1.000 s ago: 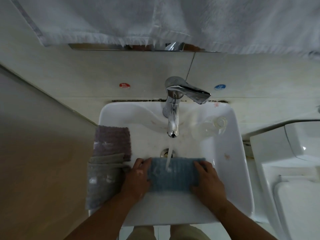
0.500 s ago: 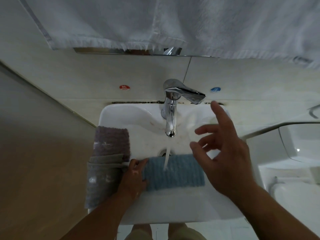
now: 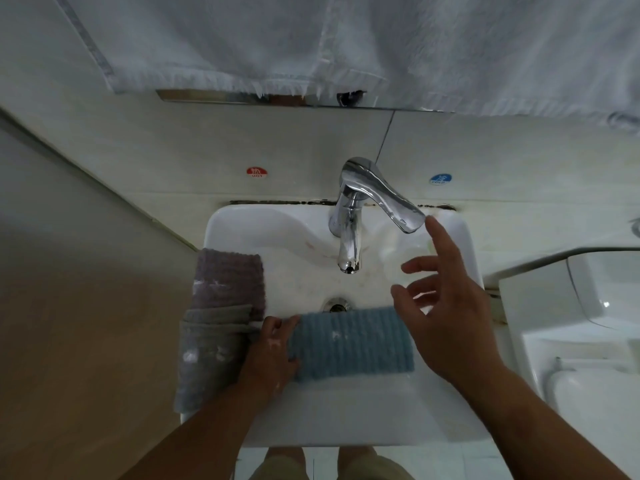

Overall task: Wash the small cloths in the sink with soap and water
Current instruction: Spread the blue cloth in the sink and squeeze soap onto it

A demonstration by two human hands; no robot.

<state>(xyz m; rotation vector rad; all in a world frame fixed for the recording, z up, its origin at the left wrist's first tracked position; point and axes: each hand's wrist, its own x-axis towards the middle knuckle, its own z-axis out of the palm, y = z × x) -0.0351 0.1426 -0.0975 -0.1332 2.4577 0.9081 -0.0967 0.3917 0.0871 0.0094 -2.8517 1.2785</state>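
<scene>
A blue ribbed cloth [image 3: 353, 342] lies spread in the white sink [image 3: 346, 420] in front of the drain [image 3: 335, 304]. My left hand [image 3: 273, 351] holds the cloth's left edge with curled fingers. My right hand [image 3: 446, 306] hovers over the sink's right side with fingers spread, its index fingertip just beside the end of the chrome tap lever [image 3: 384, 199]. No water runs from the spout [image 3: 349, 251]. A purple cloth [image 3: 227, 282] and a grey cloth [image 3: 207, 355] hang over the sink's left rim.
A clear bottle [image 3: 398, 251] lies on the sink's right ledge, partly behind my right hand. White towels [image 3: 346, 39] hang above. Red hot [image 3: 257, 172] and blue cold [image 3: 440, 178] stickers mark the wall. A toilet [image 3: 588, 341] stands to the right.
My right hand left the blue cloth and rose to the tap lever. The stream of water that was falling on the cloth has stopped. My left hand stayed on the cloth's left edge.
</scene>
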